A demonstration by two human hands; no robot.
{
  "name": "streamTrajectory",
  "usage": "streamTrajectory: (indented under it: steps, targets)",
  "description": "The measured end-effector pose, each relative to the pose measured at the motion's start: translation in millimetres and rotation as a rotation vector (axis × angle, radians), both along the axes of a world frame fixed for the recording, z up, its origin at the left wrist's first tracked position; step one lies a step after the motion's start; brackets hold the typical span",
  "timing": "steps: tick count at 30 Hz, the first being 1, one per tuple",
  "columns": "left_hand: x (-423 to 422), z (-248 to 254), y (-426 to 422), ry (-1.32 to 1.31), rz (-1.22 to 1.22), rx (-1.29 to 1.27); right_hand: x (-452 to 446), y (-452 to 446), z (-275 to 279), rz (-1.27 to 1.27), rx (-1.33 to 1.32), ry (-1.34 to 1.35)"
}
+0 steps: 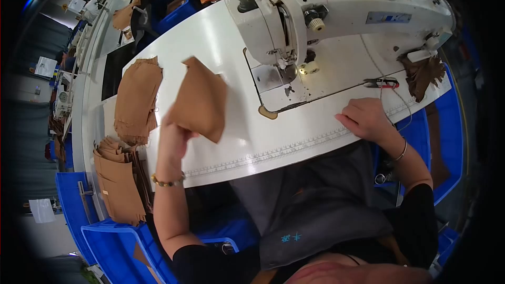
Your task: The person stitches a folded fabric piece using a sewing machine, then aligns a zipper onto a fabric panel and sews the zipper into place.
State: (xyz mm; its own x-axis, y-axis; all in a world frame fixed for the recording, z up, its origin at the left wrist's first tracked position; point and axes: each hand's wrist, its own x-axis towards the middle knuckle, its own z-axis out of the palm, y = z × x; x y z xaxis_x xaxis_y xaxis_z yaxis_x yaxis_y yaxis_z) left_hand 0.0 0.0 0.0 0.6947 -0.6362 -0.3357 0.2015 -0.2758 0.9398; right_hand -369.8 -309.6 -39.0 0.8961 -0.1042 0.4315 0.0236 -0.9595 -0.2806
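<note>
My left hand [178, 139] is closed on the lower edge of a brown leather piece [202, 100], held up over the white table left of the sewing machine. The piece looks bent or folded, and my fingers are partly hidden behind it. My right hand [364, 119] rests at the table's front edge with its fingers curled in; nothing shows in them. Behind it lie red-and-black thread snips [382, 82]. The white sewing machine [336, 13] stands in front of me, its needle area [286, 71] lit, with no leather under it.
A stack of brown leather pieces [138, 97] lies at the table's left, with another bundle [118, 184] nearer me. Dark brown scraps [421, 76] sit at the right end. A printed ruler [273, 153] runs along the front edge. Blue bins [123, 244] stand below.
</note>
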Motion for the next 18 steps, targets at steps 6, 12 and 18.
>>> streamTrajectory:
  steps: [6, 12, 18]
  targets:
    - [-115, -9, -35, 0.303, -0.257, -0.08, 32, 20, 13, 0.098, 0.058, -0.126]
    - [-135, 0, -69, -0.751, -0.536, 0.326, 79, 15, 16, 0.219, -0.171, -0.069]
    - [-132, -2, -106, -1.062, -0.724, 0.416, 104, -5, 29, 0.24, -0.23, 0.364]
